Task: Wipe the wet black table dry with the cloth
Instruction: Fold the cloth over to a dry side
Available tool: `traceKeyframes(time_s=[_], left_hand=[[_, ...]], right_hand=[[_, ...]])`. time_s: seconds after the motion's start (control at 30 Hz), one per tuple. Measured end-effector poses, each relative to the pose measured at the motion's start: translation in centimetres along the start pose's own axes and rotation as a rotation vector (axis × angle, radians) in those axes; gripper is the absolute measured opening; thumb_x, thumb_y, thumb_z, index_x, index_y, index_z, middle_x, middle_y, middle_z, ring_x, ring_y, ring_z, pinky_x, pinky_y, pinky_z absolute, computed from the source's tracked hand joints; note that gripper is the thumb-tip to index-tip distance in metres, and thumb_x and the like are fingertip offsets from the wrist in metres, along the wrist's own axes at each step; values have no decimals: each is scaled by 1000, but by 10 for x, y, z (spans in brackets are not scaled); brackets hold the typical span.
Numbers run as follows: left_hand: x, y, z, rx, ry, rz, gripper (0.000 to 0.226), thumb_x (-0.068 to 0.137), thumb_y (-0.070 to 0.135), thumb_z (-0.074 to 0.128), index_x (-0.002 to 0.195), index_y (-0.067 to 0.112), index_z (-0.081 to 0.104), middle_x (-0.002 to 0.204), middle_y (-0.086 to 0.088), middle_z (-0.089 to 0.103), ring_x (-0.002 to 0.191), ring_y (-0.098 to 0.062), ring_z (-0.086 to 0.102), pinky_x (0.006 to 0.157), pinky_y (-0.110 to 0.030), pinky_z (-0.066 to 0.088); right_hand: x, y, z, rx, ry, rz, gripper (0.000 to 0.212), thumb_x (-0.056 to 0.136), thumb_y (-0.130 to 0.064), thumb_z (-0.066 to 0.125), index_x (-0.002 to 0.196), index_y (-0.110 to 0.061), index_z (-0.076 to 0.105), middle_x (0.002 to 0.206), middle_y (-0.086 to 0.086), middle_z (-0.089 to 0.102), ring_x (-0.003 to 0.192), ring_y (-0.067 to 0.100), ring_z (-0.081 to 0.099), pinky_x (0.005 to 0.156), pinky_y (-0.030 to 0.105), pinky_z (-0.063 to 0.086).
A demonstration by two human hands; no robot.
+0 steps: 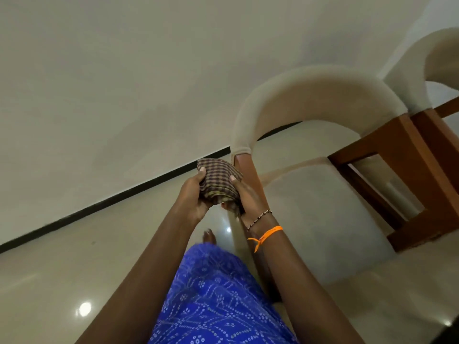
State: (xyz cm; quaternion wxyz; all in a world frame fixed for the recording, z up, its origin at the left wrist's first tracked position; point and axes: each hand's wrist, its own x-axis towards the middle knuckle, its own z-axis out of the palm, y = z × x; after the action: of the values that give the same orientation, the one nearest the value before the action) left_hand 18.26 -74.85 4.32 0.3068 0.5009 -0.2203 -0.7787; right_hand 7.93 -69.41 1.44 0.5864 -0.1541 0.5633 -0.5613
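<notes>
Your grip is closed on the folded checked cloth [218, 181] from both sides: your left hand [195, 194] clasps its left edge with the thumb on top, and your right hand [244, 194] holds its right edge. You hold the cloth in the air in front of you, above the shiny floor [62, 269], near the cream chair [320, 202]. On your right wrist there are an orange thread [267, 234] and a bead bracelet [260, 217]

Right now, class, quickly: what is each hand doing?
Left hand: closed on the checked cloth.
Right hand: closed on the same cloth.
</notes>
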Motion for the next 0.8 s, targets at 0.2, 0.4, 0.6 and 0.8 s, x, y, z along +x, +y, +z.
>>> traceKeyframes(time_s=[0.2,0.4,0.6,0.8], left_hand=[[119,99,-16,70,-60,-49,37,93,33,46,113,5,58,103,-14,69,94,-26,67,81,-42,53],[231,210,-17,282,-127,-146,34,89,32,53,111,8,61,105,-12,71,96,-25,68,76,-38,55],[318,278,51,432,-262,-170,33,81,14,63,112,4,60,101,-13,71,90,-25,69,68,-33,57],[382,296,133,530,-323,-210,20,81,1,56,100,7,61,88,-11,70,77,-23,68,58,-30,57]], right_hand=[[127,-36,56,100,-62,16,33,96,-14,48,128,-3,50,90,8,67,68,16,65,57,27,52],[245,-90,107,212,90,-7,39,86,5,56,124,5,50,105,15,64,85,24,66,62,30,59],[327,-156,110,326,261,-81,35,84,7,57,119,3,56,96,12,67,76,19,68,60,29,59],[373,-213,70,452,402,-124,38,87,5,52,125,4,51,104,20,61,82,29,63,62,37,59]])
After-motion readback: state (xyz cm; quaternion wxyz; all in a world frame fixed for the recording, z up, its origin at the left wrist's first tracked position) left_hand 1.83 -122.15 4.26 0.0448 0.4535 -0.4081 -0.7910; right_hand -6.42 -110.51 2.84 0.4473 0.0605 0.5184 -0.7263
